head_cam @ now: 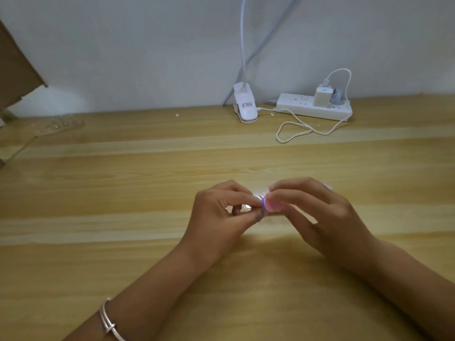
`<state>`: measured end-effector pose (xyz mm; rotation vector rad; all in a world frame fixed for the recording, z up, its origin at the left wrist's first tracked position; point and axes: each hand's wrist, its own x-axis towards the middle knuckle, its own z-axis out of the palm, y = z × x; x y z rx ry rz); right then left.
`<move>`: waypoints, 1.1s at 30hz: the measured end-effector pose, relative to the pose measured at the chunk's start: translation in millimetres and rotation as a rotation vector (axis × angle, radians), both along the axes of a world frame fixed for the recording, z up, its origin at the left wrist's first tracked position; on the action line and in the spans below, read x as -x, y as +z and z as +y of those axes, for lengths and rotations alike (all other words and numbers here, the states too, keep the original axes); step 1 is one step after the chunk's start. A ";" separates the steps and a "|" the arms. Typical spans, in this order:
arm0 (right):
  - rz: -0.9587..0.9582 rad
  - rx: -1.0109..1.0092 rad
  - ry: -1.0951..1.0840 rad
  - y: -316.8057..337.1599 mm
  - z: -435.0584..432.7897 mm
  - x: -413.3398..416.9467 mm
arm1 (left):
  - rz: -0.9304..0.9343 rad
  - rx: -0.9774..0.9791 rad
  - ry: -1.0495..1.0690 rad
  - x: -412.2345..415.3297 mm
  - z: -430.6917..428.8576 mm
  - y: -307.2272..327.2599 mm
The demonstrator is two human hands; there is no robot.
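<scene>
Both hands meet just above the middle of the wooden table (123,188). My right hand (317,217) pinches a small pale pink object (272,205) with a purple-glowing end; most of it is hidden by the fingers. Against that end my left hand (221,217) pinches a tiny shiny piece (246,207) between thumb and fingertips. What the pieces are is too small and overexposed to tell. A silver bangle sits on my left wrist.
A white clip lamp base (245,105) stands at the table's back edge by the wall, cabled to a white power strip (314,107) with a charger plugged in. A loose white cable (295,134) loops in front. Cardboard (14,70) leans at the far left.
</scene>
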<state>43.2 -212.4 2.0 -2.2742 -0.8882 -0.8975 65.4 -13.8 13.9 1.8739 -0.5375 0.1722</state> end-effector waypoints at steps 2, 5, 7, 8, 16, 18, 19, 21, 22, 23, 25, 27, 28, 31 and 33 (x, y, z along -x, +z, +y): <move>-0.003 0.029 0.059 -3.6 6.7 4.2 | -0.004 0.005 -0.011 -0.4 2.0 -1.4; 0.003 0.048 0.038 -4.1 1.5 2.3 | -0.006 -0.005 -0.025 -1.2 1.1 -1.6; 0.031 -0.010 -0.009 -0.6 -3.7 0.3 | -0.009 -0.001 -0.011 -0.6 -0.8 -1.0; 0.039 -0.018 0.004 -0.5 -2.0 1.4 | -0.017 -0.001 -0.013 -0.7 -0.3 -1.5; 0.037 0.008 -0.018 2.3 -2.3 0.8 | -0.075 -0.057 -0.011 -1.2 0.7 -3.2; 0.037 0.058 0.038 -2.8 5.6 6.1 | -0.103 -0.080 -0.041 -1.0 2.5 -5.7; 0.031 0.083 0.061 -4.2 8.4 7.3 | -0.112 -0.084 -0.041 -1.5 3.2 -6.5; 0.023 0.076 0.037 -2.7 5.1 4.2 | -0.130 -0.084 -0.011 -2.4 2.2 -6.2; 0.021 0.050 0.010 -0.3 1.4 2.0 | -0.140 -0.090 0.006 -2.0 1.0 -5.4; 0.024 0.031 -0.004 1.2 -1.0 0.7 | -0.145 -0.096 0.012 -1.2 0.2 -4.8; 0.030 0.049 0.026 -1.2 0.8 2.8 | -0.138 -0.100 -0.015 -0.6 0.9 -5.3; 0.023 0.095 0.073 -4.9 4.3 5.8 | -0.127 -0.090 -0.036 -1.0 2.6 -6.4; 0.020 0.098 0.070 -4.3 2.8 4.6 | -0.118 -0.079 -0.035 -1.5 2.5 -6.4; 0.028 0.025 0.006 1.8 -3.4 0.2 | -0.097 -0.057 -0.017 -1.0 0.3 -4.5; 0.030 0.030 0.040 0.2 3.8 3.3 | -0.092 -0.070 -0.038 -1.0 2.0 -4.3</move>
